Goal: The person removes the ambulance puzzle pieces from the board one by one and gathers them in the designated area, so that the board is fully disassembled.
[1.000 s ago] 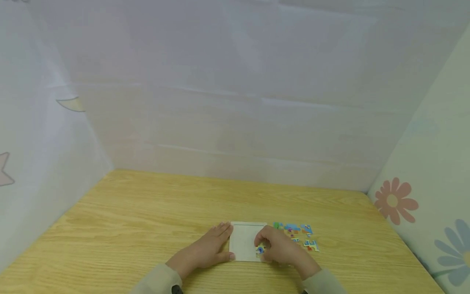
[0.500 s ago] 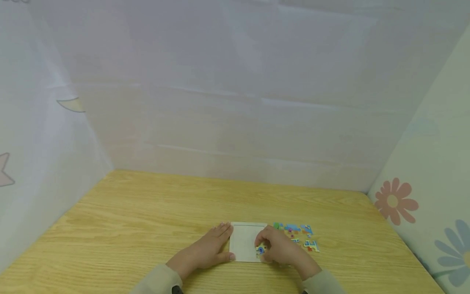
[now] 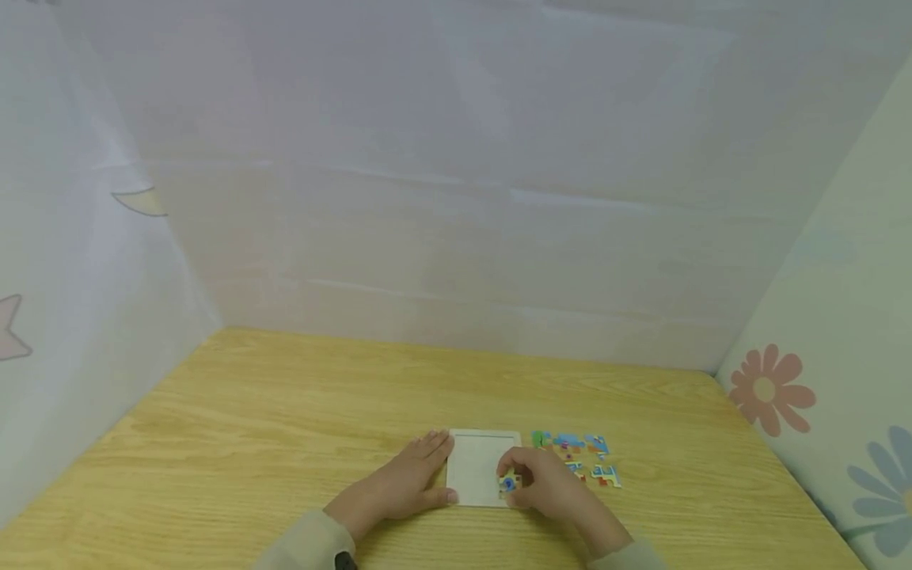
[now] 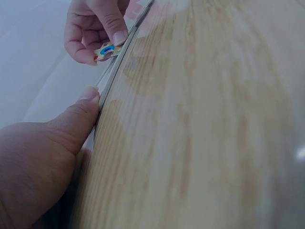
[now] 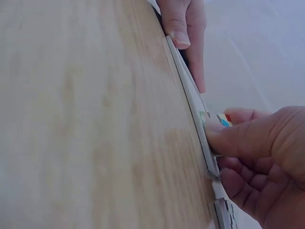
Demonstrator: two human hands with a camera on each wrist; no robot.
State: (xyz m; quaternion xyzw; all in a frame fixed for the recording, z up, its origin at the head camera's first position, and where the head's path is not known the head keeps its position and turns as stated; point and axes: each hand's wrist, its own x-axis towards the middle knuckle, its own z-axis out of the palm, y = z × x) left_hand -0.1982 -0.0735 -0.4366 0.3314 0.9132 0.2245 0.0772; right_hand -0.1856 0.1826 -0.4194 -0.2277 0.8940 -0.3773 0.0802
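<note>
A pale square puzzle tray (image 3: 476,465) with a raised rim lies on the wooden table. My left hand (image 3: 408,481) rests along its left edge, fingers extended and thumb at the near left corner. Over the tray's near right corner, my right hand (image 3: 547,484) pinches a jigsaw puzzle piece (image 3: 508,482) printed in yellow and blue. In the left wrist view the puzzle piece (image 4: 107,50) sits between thumb and fingertip, close over the tray's rim. The right wrist view shows the thumb (image 5: 219,136) covering part of it.
Several colourful puzzle pieces (image 3: 568,440) lie on the table (image 3: 299,412) just right of the tray, some partly hidden behind my right hand. A pale curtain (image 3: 456,253) stands behind the table, with a flower-printed one (image 3: 826,317) on the right.
The left hand stays in place on the tray. My right hand still holds the puzzle piece at the same corner, with only a slight shift of its fingers.
</note>
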